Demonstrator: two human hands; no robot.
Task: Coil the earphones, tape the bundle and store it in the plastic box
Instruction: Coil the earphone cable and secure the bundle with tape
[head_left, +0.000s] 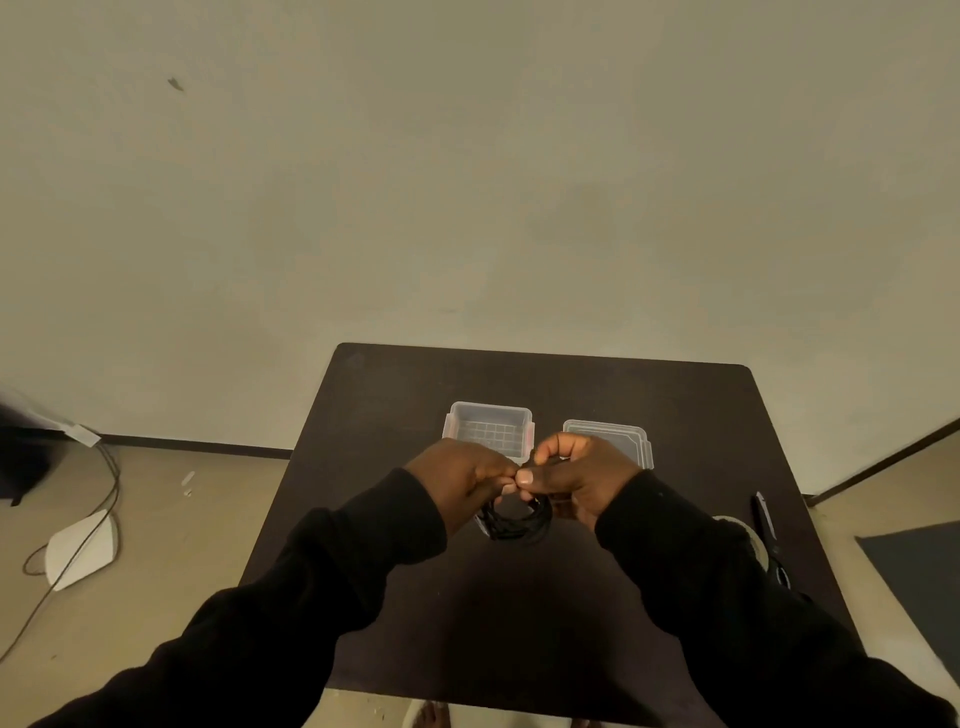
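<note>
Judging from the head view, the only one given, the coiling was largely done: the earphones (514, 522) hung as a dark bundle of loops just below the two hands, at the centre of the frame, above the dark worktop (519, 623) and not resting on it. The left hand (462, 480) had its grip pinched shut on the top of the bundle, and the right hand (576, 478) met it thumb to thumb, its fingers curled closed on the same cord; whether a loose end was being tucked was too small to tell. No tape showed on the bundle, so taping seemed not yet begun. A roll that looked like tape (748, 540) lay at the right edge of the worktop, half hidden by the right sleeve, beside a dark pen-like tool (763, 514) whose nature I could not make out. The plastic box (488, 428) stood open just beyond the hands, apparently holding nothing, with its lid (608, 441) lying flat to the right of it. What remained, as I judged it, was taping the coil, placing it in the box, and perhaps closing the lid.
</note>
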